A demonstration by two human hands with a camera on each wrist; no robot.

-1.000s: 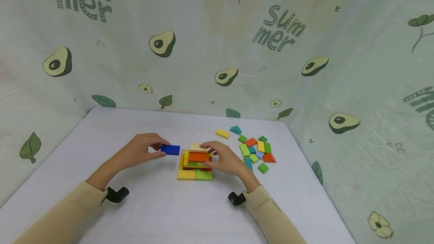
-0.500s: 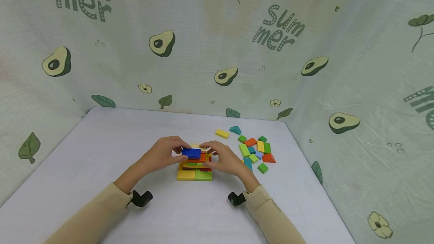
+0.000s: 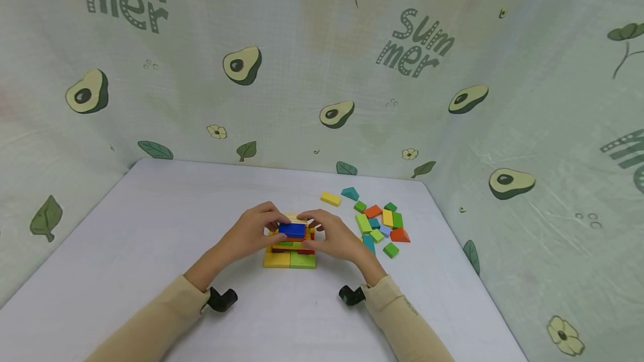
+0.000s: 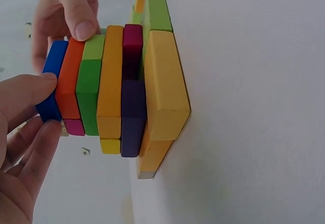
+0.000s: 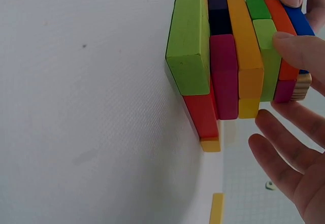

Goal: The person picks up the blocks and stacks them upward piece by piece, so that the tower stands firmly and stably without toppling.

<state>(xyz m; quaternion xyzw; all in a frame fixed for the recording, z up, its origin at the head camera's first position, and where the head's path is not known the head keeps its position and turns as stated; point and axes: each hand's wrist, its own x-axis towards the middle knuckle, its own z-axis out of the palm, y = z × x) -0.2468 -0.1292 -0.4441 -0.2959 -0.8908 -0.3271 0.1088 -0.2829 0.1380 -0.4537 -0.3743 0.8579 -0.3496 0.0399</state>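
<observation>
A tower of coloured wooden blocks [image 3: 276,260] stands on the table, each level made of flat blocks. My left hand [image 3: 251,232] pinches a blue block [image 3: 293,231] between thumb and fingers, at the tower's top. In the left wrist view the blue block lies against an orange block [image 4: 70,84]. On the other side, my right hand [image 3: 333,236] holds the tower's upper right end. Its thumb lies on the front near the orange and light green blocks [image 5: 268,56]; its fingers are behind. A ribbed natural-wood block [image 5: 301,87] sits at the top rear, partly hidden.
Loose blocks lie right of the tower, among them a red triangle [image 3: 400,235], a green block [image 3: 391,249] and a teal triangle [image 3: 350,193]. A yellow block [image 3: 330,199] lies behind. Printed cloth [image 3: 282,71] hangs behind the white table [image 3: 201,194].
My left hand has carried the blue block rightward from beside the tower to its top, in front of the ribbed block. The right hand has stayed at the tower's right end.
</observation>
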